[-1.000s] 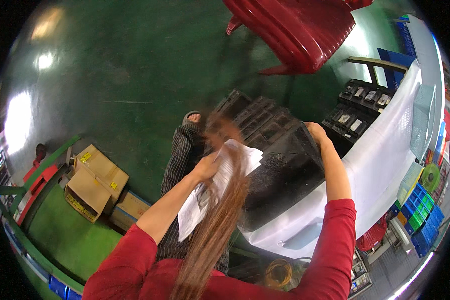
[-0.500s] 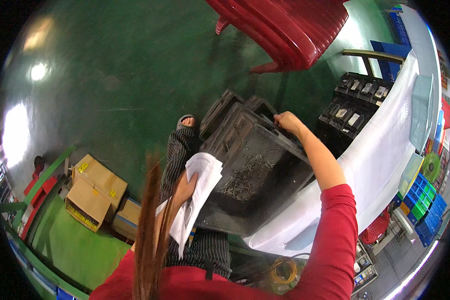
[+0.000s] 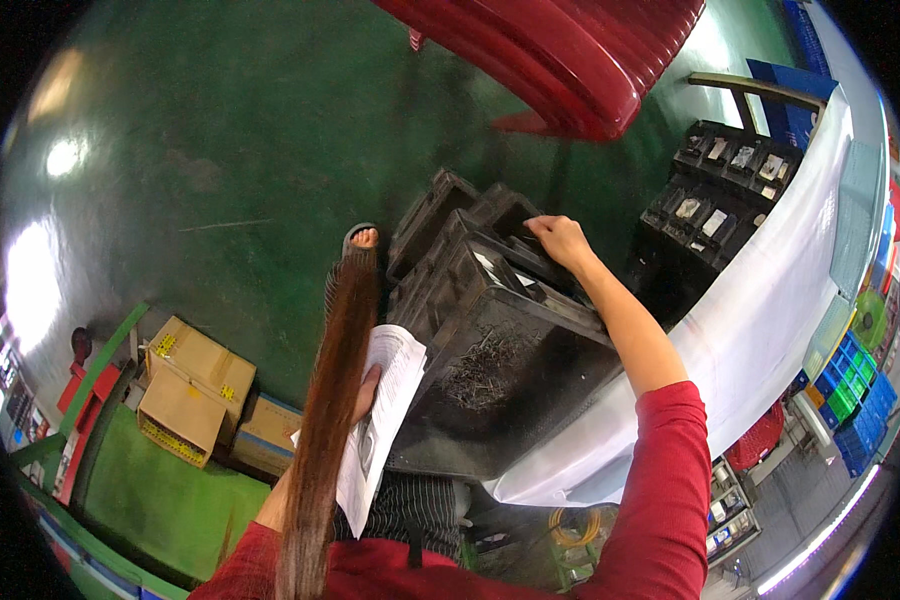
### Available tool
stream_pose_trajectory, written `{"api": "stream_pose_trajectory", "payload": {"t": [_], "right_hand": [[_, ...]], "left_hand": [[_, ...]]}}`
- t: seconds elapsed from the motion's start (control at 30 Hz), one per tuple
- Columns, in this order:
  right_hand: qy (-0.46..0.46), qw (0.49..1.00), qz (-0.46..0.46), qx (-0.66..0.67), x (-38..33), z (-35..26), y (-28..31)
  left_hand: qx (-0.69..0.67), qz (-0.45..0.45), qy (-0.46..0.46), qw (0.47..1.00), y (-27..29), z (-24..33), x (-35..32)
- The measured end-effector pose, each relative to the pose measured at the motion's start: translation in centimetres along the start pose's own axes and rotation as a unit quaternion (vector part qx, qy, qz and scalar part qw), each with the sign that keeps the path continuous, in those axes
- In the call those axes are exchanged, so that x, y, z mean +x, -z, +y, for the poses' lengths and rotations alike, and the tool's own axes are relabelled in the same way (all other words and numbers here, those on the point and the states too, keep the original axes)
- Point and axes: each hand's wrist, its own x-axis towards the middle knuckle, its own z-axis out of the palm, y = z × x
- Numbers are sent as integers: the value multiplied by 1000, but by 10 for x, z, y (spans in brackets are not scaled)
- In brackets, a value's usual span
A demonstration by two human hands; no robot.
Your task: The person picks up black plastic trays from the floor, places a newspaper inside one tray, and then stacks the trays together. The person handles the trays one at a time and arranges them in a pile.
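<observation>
- My right hand point(image 3: 560, 240) sits on the far rim of the black plastic crate point(image 3: 510, 390), fingers curled over the edge — grip closed on the rim.
- My left hand point(image 3: 368, 385) is mostly hidden behind a hanging lock of hair point(image 3: 325, 430) and a sheaf of white papers point(image 3: 385, 420); it looks to be holding the papers, though I cannot tell how the fingers lie.
- The crate is tilted, its open mouth turned up toward me, with a scatter of small metal pieces point(image 3: 490, 360) lying on the inner wall. It rests against my lap, above the green floor point(image 3: 220, 150), just beside the white-covered surface point(image 3: 760, 330).
- Its long axis runs from near my body, lower left, away toward the upper right; the far end under my right hand is the higher one in view.
- More black crates point(image 3: 450, 215) stand behind it, touching or nearly so; I cannot tell which.
- Step in hand, as I judge it: steadying or tipping the crate one-handed while the papers occupy the other.
- Next move likely calls for a firm hold on the rim and a slow tilt — the loose pieces could slide to one corner or spill.
- Cardboard boxes point(image 3: 195, 385) sit on the floor to my left, well apart.
</observation>
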Motion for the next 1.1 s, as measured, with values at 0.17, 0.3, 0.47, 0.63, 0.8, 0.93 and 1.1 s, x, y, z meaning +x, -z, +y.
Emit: {"api": "stream_pose_trajectory", "payload": {"t": [0.17, 0.3, 0.47, 0.63, 0.8, 0.93, 1.1], "right_hand": [[17, 999, -32, -11, -4, 1, 7], [-47, 990, -133, -27, -25, -10, 23], [-33, 993, -108, -43, -72, 0, 54], [-59, 997, -41, 6, -83, 64, 63], [-56, 995, -78, 19, -63, 70, 72], [-19, 998, -66, 8, -66, 58, 73], [9, 996, -80, -25, -57, 61, 76]], "left_hand": [[-73, -39, 60, 995, 15, 2, -16], [-146, -28, 111, 983, 14, -30, -11], [-120, -100, 119, 981, 5, 19, -14], [48, -126, 66, 989, -8, 59, 11], [-4, -108, 91, 990, -18, 69, 13], [-35, -113, 97, 988, -20, 66, 16], [-56, -99, 72, 991, -13, 29, 30]]}}
